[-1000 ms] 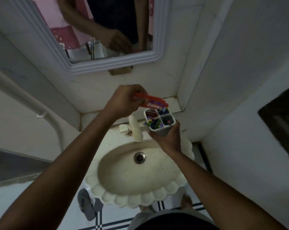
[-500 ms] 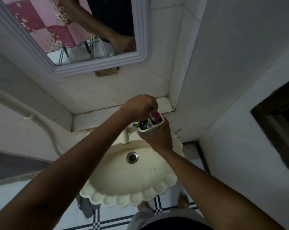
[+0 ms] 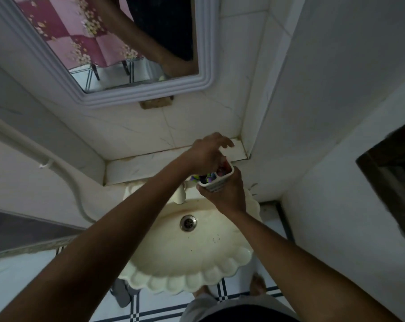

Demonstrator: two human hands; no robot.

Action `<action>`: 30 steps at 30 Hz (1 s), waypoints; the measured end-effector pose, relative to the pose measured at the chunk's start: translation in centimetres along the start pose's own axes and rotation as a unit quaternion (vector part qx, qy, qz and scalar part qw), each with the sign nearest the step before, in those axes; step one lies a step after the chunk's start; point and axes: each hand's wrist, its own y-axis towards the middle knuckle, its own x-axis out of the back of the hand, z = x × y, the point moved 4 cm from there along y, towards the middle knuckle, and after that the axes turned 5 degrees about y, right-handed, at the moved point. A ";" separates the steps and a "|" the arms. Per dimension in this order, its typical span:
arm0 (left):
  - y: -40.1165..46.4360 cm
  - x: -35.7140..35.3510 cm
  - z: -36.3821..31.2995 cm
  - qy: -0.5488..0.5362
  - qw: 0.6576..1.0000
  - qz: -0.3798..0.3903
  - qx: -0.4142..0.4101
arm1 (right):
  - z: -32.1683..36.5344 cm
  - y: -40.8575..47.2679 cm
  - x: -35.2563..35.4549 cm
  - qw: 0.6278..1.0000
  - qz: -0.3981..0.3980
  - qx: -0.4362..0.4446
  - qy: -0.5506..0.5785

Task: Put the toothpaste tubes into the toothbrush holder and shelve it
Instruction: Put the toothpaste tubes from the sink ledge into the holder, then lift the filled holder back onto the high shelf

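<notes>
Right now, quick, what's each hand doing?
Left hand: fingers spread open over the white plastic toothbrush holder, holding nothing visible.
Right hand: closed around that holder.

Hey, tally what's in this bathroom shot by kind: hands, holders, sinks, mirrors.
Hands: 2, left hand and right hand
Holder: 1
Sink: 1
Mirror: 1
Total: 5

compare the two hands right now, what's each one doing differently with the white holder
The right hand wraps the white plastic toothbrush holder from below; the left hand is above its rim. The right hand's fingers are curled shut around the holder's body; the left hand's fingers spread loosely, gripping nothing visible. Both meet at the holder, above the cream scalloped sink.
</notes>
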 end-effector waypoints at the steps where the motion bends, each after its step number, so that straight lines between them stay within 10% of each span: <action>1: -0.6 0.5 1.1 -0.057 0.997 -0.055 0.022 | 0.1 0.1 0.1 1.000 0.001 0.001 0.011; 12: -8.7 -0.6 7.2 -0.146 0.953 -0.183 0.194 | 2.4 -0.7 1.2 0.995 -0.073 -0.017 0.060; 30: -13.9 13.9 -9.0 -0.009 0.930 -0.354 0.094 | 23.3 -6.3 21.0 0.952 -0.194 0.225 0.076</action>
